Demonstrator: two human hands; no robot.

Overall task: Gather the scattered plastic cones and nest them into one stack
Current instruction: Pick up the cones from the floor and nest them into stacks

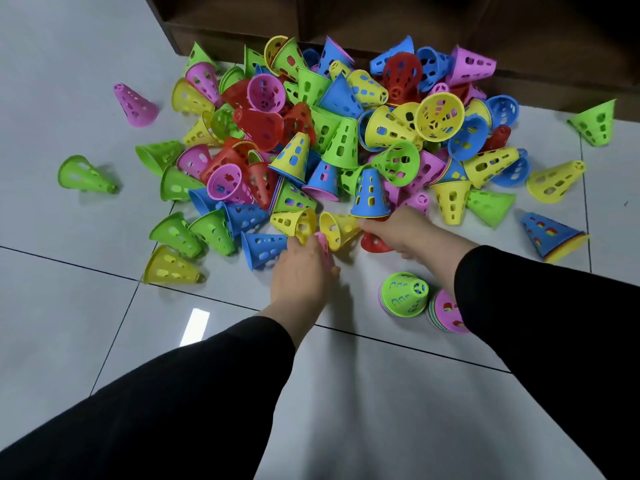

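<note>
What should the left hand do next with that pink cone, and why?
Probably carry it across and nest it onto the green-topped stack near the right sleeve. The left hand already seems to have a grip on a pink cone at the pile's near edge, and that stack stands upright on bare floor, while the right hand is busy at a blue-topped stack.

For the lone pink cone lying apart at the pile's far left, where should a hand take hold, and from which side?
Grip the pink cone across its wide rim, coming from above. It lies on its side on the floor, rim toward the camera, with bare floor all round, so thumb and fingers can span the open end or pinch its edge.
</note>
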